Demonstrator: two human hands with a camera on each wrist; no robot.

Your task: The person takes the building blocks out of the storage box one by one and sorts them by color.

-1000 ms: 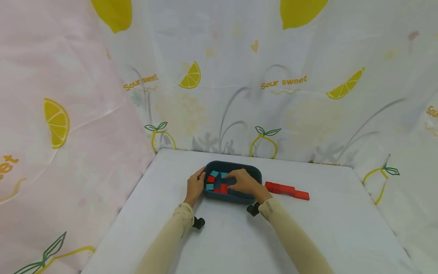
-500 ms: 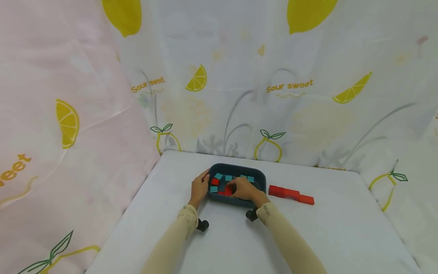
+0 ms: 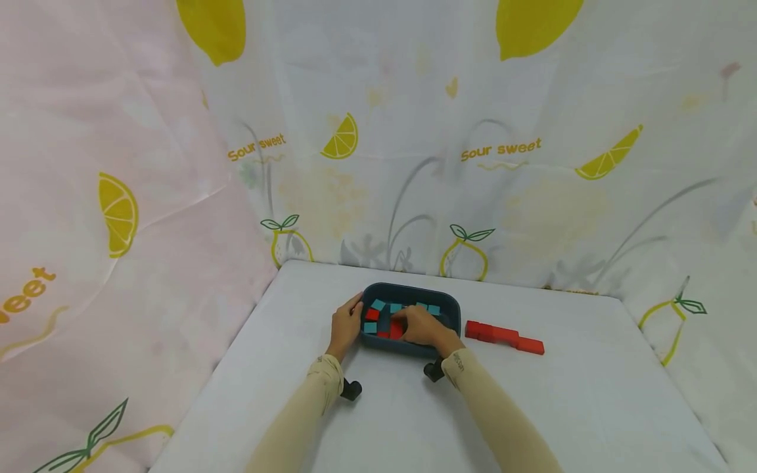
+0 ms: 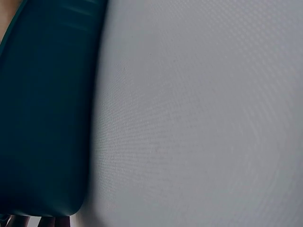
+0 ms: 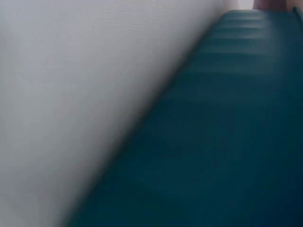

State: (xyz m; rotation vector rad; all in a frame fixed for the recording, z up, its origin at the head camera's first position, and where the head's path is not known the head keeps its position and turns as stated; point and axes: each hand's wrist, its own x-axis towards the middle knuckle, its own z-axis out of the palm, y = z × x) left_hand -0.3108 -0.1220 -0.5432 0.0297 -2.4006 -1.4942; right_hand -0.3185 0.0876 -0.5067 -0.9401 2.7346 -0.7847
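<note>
In the head view a dark blue-green plastic box [image 3: 452, 303] stands on the white table, holding several light-blue blocks [image 3: 370, 327] and red blocks. My left hand [image 3: 345, 330] grips its left end, fingers along the outside and thumb at the rim. Inside the box, my right hand [image 3: 421, 326] pinches a red block [image 3: 395, 330] between thumb and fingers near the front wall. The hand partly covers that block and others. The left wrist view has the box's outer wall [image 4: 42, 118] and dark fingertips [image 4: 47, 221] past its corner. Mostly box wall [image 5: 227, 132] fills the right wrist view.
Right of the box, several red blocks [image 3: 504, 336] form a stepped row on the white table [image 3: 378, 420]. A lemon-print cloth [image 3: 378, 184] hangs behind and at both sides. Black wrist mounts [image 3: 351, 391] sit below the forearms.
My right hand has drawn back toward the box's front wall, uncovering light-blue blocks at the rear, and now pinches a red block. The left hand keeps its place; the head view shifted slightly.
</note>
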